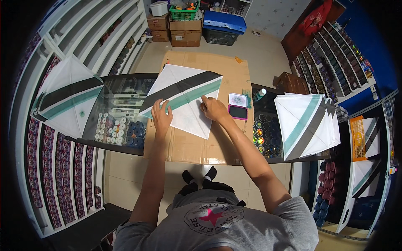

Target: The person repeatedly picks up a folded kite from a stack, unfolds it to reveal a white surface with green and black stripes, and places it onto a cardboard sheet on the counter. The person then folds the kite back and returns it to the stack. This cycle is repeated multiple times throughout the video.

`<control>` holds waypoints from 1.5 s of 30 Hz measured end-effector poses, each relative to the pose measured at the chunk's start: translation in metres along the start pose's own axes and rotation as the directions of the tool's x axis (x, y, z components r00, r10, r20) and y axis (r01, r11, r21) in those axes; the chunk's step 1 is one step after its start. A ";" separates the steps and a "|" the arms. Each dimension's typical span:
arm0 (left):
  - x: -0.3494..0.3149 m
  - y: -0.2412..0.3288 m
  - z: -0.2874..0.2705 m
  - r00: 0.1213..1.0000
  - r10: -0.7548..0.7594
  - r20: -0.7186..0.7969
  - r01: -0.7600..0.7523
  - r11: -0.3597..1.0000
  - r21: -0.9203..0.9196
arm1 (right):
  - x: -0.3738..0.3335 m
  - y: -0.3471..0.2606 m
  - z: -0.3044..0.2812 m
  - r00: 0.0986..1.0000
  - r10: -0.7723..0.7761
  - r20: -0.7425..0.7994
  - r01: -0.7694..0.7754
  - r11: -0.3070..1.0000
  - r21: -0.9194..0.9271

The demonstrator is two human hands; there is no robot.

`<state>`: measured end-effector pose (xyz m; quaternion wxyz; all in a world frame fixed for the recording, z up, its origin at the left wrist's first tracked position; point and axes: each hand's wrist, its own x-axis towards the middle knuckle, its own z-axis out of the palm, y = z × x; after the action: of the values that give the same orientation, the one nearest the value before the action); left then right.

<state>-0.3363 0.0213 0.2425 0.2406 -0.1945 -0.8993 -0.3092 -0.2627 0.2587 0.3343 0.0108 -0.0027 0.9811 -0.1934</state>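
Observation:
A white diamond-shaped kite (190,113) with a black and a green diagonal band lies flat on a cardboard sheet (188,148). My left hand (162,117) rests on its lower left edge, fingers spread. Over its right part my right hand (214,109) is closed, fingers curled down to the white sheet. Whatever those fingers hold, if anything, is hidden under them. Just right of that hand lies an opened ink pad (238,112) with a dark pad and pink rim, its pale lid (238,99) behind it.
Stacked banded kites (299,138) lie on the glass counter at right. More kites (69,98) are at left, the top one bearing a small green mark. A small bottle (260,93) stands beyond the ink pad. Thread spools (111,129) show through the counter glass. Shelves (100,37) flank both sides.

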 end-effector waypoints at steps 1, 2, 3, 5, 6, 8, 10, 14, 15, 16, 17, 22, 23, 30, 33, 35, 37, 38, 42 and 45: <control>0.000 0.000 0.000 1.000 0.003 -0.002 -0.003 1.000 -0.004 | 0.006 0.000 0.004 1.000 -0.008 0.016 0.008 1.000 -0.017; 0.001 -0.001 0.001 1.000 0.004 -0.003 -0.004 1.000 -0.001 | 0.010 0.001 0.007 0.999 -0.015 0.031 0.016 0.999 -0.034; 0.001 -0.001 0.001 1.000 0.005 -0.003 -0.005 1.000 0.001 | 0.013 0.003 0.011 0.999 -0.018 0.038 0.020 0.999 -0.047; 0.001 -0.001 0.001 1.000 0.004 -0.005 -0.004 1.000 0.007 | 0.018 0.002 0.016 0.998 -0.027 0.057 0.031 0.997 -0.072; 0.002 -0.002 0.002 1.000 0.006 -0.007 -0.006 1.000 0.008 | 0.019 0.003 0.017 0.998 -0.035 0.048 0.038 0.998 -0.057; 0.002 0.000 0.001 1.000 0.012 -0.008 -0.012 1.000 0.017 | 0.020 0.005 0.020 0.998 -0.047 0.034 0.048 0.999 -0.026; 0.002 0.001 0.001 1.000 0.026 -0.014 -0.026 0.999 0.030 | 0.019 0.004 0.024 0.998 -0.027 0.058 0.029 0.999 -0.042; 0.001 0.005 -0.002 1.000 -0.008 -0.015 0.008 1.000 0.010 | 0.013 0.001 0.028 0.998 -0.040 0.044 0.042 0.999 -0.036; 0.002 0.006 -0.001 1.000 -0.004 -0.018 0.005 1.000 0.009 | 0.014 0.001 0.026 0.998 -0.026 0.060 0.028 0.999 -0.030; 0.003 0.006 -0.001 1.000 0.003 -0.020 -0.003 1.000 0.010 | 0.015 0.001 0.028 0.998 -0.020 0.058 0.022 0.999 -0.033; 0.003 0.005 -0.002 1.000 0.004 -0.019 -0.004 1.000 0.011 | 0.016 0.002 0.029 0.998 -0.013 0.055 0.015 0.999 -0.036; 0.001 0.003 -0.001 1.000 0.016 -0.019 -0.016 1.000 0.007 | 0.016 0.000 0.031 1.000 -0.011 0.025 0.012 0.999 -0.038; 0.002 0.003 -0.001 1.000 0.014 -0.013 -0.013 1.000 0.012 | 0.017 0.000 0.030 1.000 0.004 0.025 -0.003 0.999 -0.033; -0.001 0.000 0.002 1.000 0.017 -0.001 -0.017 1.000 0.021 | 0.002 0.012 -0.006 0.978 0.012 -0.210 0.032 0.979 0.204; 0.000 0.000 0.000 1.000 0.022 -0.002 -0.022 0.999 0.034 | -0.015 0.029 -0.028 0.968 0.024 -0.250 0.033 0.974 0.222; -0.001 0.002 0.001 1.000 0.024 0.001 -0.024 0.999 0.033 | -0.027 0.045 -0.036 0.972 0.064 -0.227 -0.017 0.979 0.204; -0.001 0.001 0.001 1.000 0.024 0.001 -0.024 0.999 0.032 | -0.038 0.060 -0.038 0.977 0.110 -0.184 -0.083 0.985 0.152; -0.001 0.002 0.001 1.000 0.026 0.002 -0.026 0.999 0.030 | -0.043 0.069 -0.037 0.977 0.137 -0.164 -0.118 0.985 0.125; -0.003 0.001 0.000 1.000 0.007 0.012 -0.008 1.000 0.030 | -0.059 0.084 -0.034 0.972 0.206 -0.110 -0.197 0.977 0.083; -0.001 0.004 0.001 1.000 0.020 0.009 -0.020 0.999 0.032 | -0.062 0.099 -0.027 0.962 0.261 -0.086 -0.258 0.965 0.039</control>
<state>-0.3340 0.0245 0.2428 0.2428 -0.2008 -0.9032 -0.2914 -0.2015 0.3610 0.3229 -0.0081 0.1347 0.9697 -0.2035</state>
